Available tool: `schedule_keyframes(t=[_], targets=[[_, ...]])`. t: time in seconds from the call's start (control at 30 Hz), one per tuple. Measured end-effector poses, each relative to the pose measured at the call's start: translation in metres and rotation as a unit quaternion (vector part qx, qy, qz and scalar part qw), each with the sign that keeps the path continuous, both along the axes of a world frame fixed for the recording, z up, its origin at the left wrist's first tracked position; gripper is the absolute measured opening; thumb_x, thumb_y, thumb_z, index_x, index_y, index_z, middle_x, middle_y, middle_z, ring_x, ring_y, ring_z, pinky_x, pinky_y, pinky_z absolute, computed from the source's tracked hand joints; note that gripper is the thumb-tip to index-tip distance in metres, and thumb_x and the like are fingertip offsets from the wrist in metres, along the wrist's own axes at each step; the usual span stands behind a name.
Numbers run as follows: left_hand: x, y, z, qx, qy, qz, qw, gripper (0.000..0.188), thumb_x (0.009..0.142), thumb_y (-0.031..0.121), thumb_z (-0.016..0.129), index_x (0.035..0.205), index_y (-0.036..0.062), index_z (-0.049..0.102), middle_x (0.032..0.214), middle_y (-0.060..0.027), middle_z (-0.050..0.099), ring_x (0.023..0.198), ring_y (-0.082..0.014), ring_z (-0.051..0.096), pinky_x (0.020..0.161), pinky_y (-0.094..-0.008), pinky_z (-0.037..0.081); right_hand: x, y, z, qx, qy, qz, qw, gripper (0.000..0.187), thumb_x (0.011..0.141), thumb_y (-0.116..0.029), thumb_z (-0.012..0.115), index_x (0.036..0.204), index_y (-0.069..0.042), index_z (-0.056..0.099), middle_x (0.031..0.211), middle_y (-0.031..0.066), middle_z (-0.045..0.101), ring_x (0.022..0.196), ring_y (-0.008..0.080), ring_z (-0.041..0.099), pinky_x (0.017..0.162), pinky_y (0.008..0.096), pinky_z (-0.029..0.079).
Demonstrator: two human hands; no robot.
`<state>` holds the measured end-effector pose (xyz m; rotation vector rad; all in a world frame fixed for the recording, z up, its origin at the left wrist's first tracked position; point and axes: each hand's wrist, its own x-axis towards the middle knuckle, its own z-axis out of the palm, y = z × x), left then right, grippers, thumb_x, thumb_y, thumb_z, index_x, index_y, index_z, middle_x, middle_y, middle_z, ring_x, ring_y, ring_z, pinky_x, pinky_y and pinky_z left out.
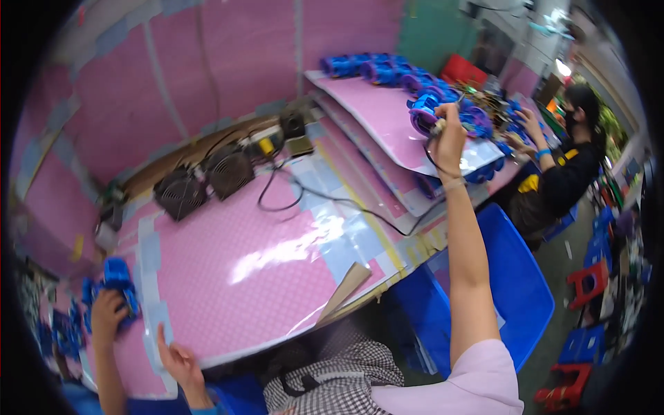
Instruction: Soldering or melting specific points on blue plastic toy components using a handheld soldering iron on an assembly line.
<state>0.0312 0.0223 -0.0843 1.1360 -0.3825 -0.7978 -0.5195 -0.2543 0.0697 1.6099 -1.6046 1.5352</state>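
My right hand [449,138] reaches far out over the stacked pink boards [377,111]. Its fingers are closed around a slim tool [438,128] with a dark cord curving below it; the exact kind is blurred. Just beyond the fingers stands a blue and purple round housing [423,114], and whether the tool touches it I cannot tell. More blue housings [380,72] line the far side of the top board. My left hand is not to be made out; only a sliver of skin shows at the lower edge.
Two dark fans [232,170] and a loose black cable [332,199] lie on the pink-covered table [228,277]. At the left, another person's hands [109,315] are by blue parts. A co-worker [567,162] handles parts at the right. A blue bin [515,277] stands below my right arm.
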Motion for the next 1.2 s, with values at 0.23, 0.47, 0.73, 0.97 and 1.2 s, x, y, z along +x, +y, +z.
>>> schedule_keyframes(t=[0.23, 0.47, 0.73, 0.97, 1.2], targets=[[-0.054, -0.026, 0.021, -0.055, 0.043, -0.144, 0.987, 0.022, 0.096, 0.018, 0.056, 0.080, 0.0028, 0.060, 0.060, 0.0058, 0.031, 0.052, -0.0047, 0.028, 0.049, -0.0239, 0.024, 0.208, 0.121, -0.065, 0.172, -0.035, 0.391, 0.904, 0.028, 0.076, 0.013, 0.060, 0.097, -0.004, 0.050, 0.109, 0.0190, 0.068, 0.093, 0.0230, 0.066, 0.083, 0.0295, 0.048], [-0.077, -0.028, 0.042, 0.048, -0.464, -0.114, 0.877, 0.022, 0.086, 0.018, 0.069, 0.075, -0.0018, 0.067, 0.066, -0.0054, 0.059, 0.060, -0.0148, 0.054, 0.056, -0.0282, 0.040, 0.257, 0.119, -0.078, 0.247, -0.009, 0.451, 0.858, 0.026, 0.077, 0.004, 0.066, 0.099, -0.002, 0.053, 0.093, 0.0130, 0.067, 0.077, 0.0198, 0.067, 0.066, 0.0293, 0.051], [-0.114, -0.069, 0.023, 0.174, -0.583, -0.227, 0.760, 0.037, 0.077, 0.036, 0.073, 0.063, 0.0018, 0.068, 0.066, -0.0160, 0.064, 0.062, -0.0321, 0.062, 0.057, -0.0403, 0.046, 0.266, 0.077, -0.097, 0.180, 0.077, 0.381, 0.904, 0.026, 0.081, -0.010, 0.074, 0.098, -0.001, 0.056, 0.087, 0.0152, 0.068, 0.070, 0.0216, 0.065, 0.062, 0.0325, 0.049], [-0.086, -0.027, 0.024, 0.114, -0.619, -0.157, 0.761, 0.028, 0.074, 0.021, 0.075, 0.062, -0.0001, 0.062, 0.061, -0.0129, 0.058, 0.054, -0.0282, 0.058, 0.049, -0.0398, 0.042, 0.251, 0.089, -0.128, 0.166, 0.068, 0.447, 0.877, 0.017, 0.076, 0.002, 0.070, 0.083, -0.002, 0.055, 0.090, 0.0134, 0.070, 0.068, 0.0201, 0.062, 0.062, 0.0279, 0.047], [-0.088, -0.037, 0.021, 0.144, -0.597, -0.167, 0.771, 0.029, 0.077, 0.022, 0.076, 0.063, 0.0003, 0.061, 0.059, -0.0102, 0.056, 0.053, -0.0223, 0.055, 0.049, -0.0358, 0.041, 0.249, 0.126, -0.139, 0.255, -0.004, 0.559, 0.789, 0.014, 0.076, 0.009, 0.061, 0.079, -0.004, 0.055, 0.089, 0.0118, 0.070, 0.066, 0.0153, 0.059, 0.061, 0.0254, 0.046]])
